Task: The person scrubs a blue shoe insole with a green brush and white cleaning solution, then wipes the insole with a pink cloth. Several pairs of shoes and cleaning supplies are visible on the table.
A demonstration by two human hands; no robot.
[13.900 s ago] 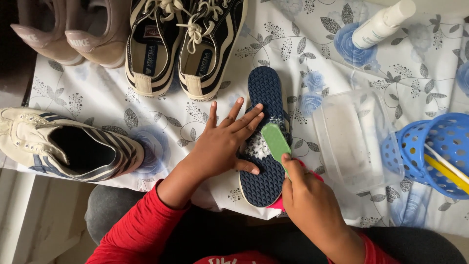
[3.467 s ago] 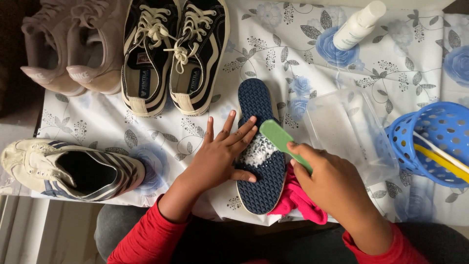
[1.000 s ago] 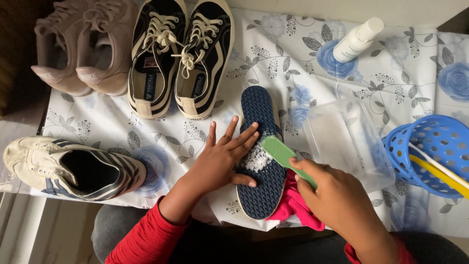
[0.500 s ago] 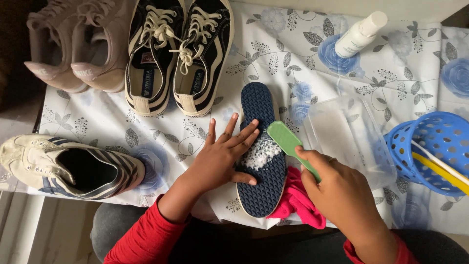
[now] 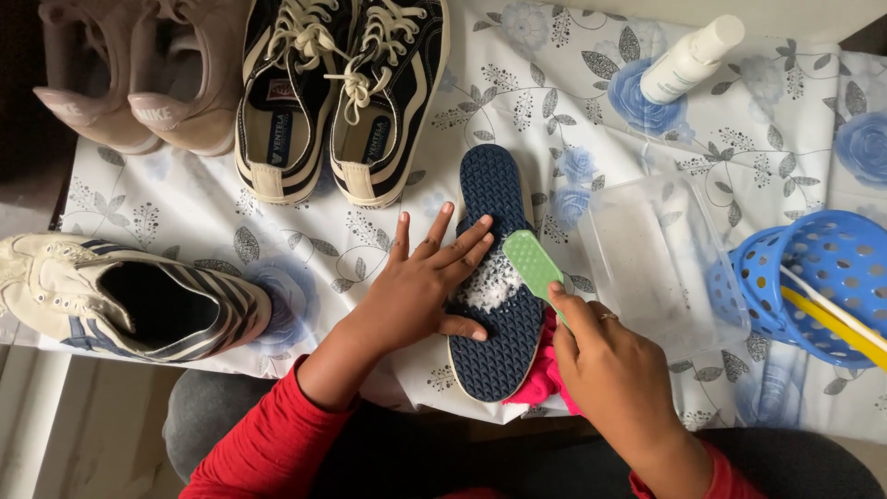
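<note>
A floral tablecloth (image 5: 305, 249), white with grey leaves and blue roses, covers the whole work surface; on it, at the far left, stands a pair of pale pink shoes (image 5: 139, 74), and just right of them a pair of black canvas shoes (image 5: 342, 92) with cream laces and cream soles. At the near left lies a single white striped sneaker (image 5: 129, 296), on its side, with its opening turned up; at the right edge sits a blue perforated basket (image 5: 822, 273), and yellow and white sticks rest in it. Between the basket and the middle stands a clear plastic box (image 5: 661, 263), which touches the basket's left side; far behind it a small white bottle (image 5: 691, 57) lies tilted on a blue rose.

In the middle, near the person, lies a dark blue insole (image 5: 494, 277) with a dotted texture; its toe points far, its heel points near, and white foam sits on its middle. The left hand (image 5: 420, 286) lies flat on the insole's left edge with the fingers spread apart and pressing down; it grips nothing. The right hand (image 5: 614, 379) has its fingers closed together around the handle of a green brush (image 5: 531, 261); the head of the brush touches the foam. A pink cloth (image 5: 540, 383) lies under the near right side of the insole, partly hidden by the right hand; both sleeves are red.
</note>
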